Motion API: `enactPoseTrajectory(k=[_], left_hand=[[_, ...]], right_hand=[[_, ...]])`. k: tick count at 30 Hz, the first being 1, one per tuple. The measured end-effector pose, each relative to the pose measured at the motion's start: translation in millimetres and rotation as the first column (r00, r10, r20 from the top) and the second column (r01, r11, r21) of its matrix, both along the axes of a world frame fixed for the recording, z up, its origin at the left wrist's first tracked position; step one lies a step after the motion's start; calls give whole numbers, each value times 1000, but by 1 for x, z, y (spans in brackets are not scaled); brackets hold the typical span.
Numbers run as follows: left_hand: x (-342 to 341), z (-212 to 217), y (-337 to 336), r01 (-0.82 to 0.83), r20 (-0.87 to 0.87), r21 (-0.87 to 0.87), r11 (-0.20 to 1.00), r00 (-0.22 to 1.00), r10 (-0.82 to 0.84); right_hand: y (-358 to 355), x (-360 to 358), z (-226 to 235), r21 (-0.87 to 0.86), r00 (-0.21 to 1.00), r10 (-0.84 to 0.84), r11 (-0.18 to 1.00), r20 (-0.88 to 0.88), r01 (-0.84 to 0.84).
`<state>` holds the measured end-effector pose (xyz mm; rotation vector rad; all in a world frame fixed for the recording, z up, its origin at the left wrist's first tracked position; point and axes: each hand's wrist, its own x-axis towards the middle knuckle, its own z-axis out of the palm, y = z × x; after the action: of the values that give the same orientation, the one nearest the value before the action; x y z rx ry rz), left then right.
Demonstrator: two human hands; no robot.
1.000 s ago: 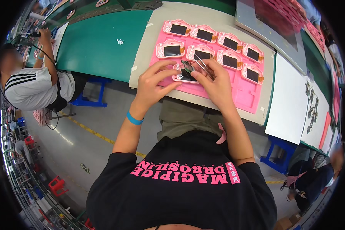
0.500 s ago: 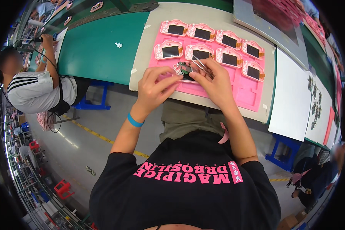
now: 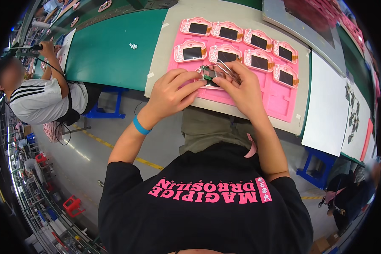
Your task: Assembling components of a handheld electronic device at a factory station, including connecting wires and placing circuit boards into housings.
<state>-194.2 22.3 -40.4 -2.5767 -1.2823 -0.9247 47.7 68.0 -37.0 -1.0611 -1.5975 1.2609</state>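
Note:
Both my hands meet over the near edge of a pink foam tray (image 3: 279,103). My left hand (image 3: 171,93) has thumb and fingers closed at the left side of a small pink device housing, mostly covered by my fingers. A green circuit board (image 3: 208,73) shows on it, with a dark part below. My right hand (image 3: 245,86) grips metal tweezers (image 3: 225,67), their tips pointing up and away, while its thumb and fingertips press at the board's right side. Several pink housings with dark screens (image 3: 258,62) lie in the tray beyond my hands, orange flex cables at their right sides.
A green mat (image 3: 110,51) at the left bears a small white piece (image 3: 133,46). White sheets (image 3: 326,106) lie to the right, with several small circuit boards (image 3: 352,114) on them. A grey frame (image 3: 300,31) stands behind the tray. A co-worker (image 3: 42,91) sits at the left.
The view has shifted slightly. My left fingers have come closer over the left side of the housing; the tweezers stay in my right hand.

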Motion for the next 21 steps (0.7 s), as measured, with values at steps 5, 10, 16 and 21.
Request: enactPoseTrajectory(k=[5, 10, 16, 21], left_hand=[[-5, -3, 1, 26, 24, -19, 999, 999, -26], [-3, -1, 4, 48, 21, -5, 999, 999, -48], [-5, -1, 5, 89, 16, -11, 996, 996, -89], [-2, 3, 4, 72, 0, -24, 997, 997, -72]], right_hand=[[0, 0, 0, 2, 1000, -3, 1000, 2, 3], [0, 0, 0, -11, 1000, -1, 1000, 2, 1], [0, 0, -1, -17, 1000, 1, 1000, -1, -1], [0, 0, -3, -18, 1000, 2, 1000, -20, -3]])
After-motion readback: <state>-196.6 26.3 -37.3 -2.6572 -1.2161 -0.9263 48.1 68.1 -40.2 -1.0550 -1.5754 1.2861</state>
